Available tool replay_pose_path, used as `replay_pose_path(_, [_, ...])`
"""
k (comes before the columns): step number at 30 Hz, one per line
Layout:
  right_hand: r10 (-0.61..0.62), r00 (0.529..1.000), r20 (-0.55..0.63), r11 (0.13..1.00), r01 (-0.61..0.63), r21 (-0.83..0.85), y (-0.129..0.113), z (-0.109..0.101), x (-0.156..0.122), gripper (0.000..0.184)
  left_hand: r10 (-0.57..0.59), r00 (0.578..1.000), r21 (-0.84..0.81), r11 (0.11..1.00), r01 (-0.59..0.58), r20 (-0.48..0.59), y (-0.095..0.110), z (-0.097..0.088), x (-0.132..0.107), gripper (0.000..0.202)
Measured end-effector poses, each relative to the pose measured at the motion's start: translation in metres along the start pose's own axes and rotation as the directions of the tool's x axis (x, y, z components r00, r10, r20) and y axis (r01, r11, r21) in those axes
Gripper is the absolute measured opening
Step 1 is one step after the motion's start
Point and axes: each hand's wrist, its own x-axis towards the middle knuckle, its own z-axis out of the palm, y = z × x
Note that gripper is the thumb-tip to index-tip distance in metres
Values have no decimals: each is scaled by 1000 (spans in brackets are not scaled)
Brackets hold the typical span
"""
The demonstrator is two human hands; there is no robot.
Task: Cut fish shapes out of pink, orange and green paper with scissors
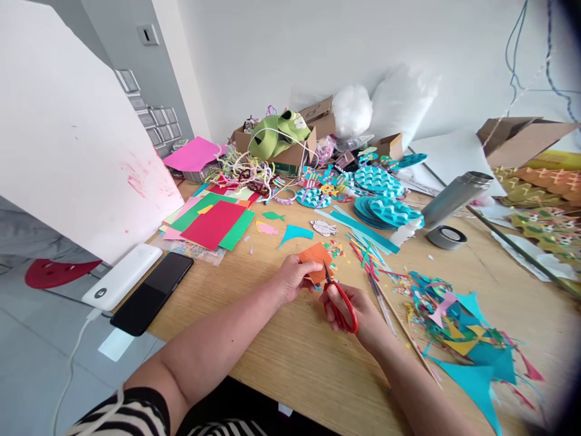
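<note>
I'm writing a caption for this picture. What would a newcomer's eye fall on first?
Probably the red-handled scissors in the right hand, their blades at the orange paper that the left hand holds near the middle. Next might come the big red sheet on the pile to the left, and the tangle of colored scraps at right.

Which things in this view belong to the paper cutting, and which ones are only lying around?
Belong to the cutting:
- orange paper, held in the left hand
- red-handled scissors, in the right hand
- stacked colored sheets, probably as supply

Apparently just lying around:
- black phone
- white power bank
- metal flask
</note>
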Motion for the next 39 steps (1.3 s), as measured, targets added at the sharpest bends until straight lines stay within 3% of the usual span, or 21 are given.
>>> replay_pose_path(39, [-3, 1000, -21, 1000, 4, 23, -4, -3, 0, 60, -7, 999, 16, 1000, 7, 42, -1, 1, -1, 31])
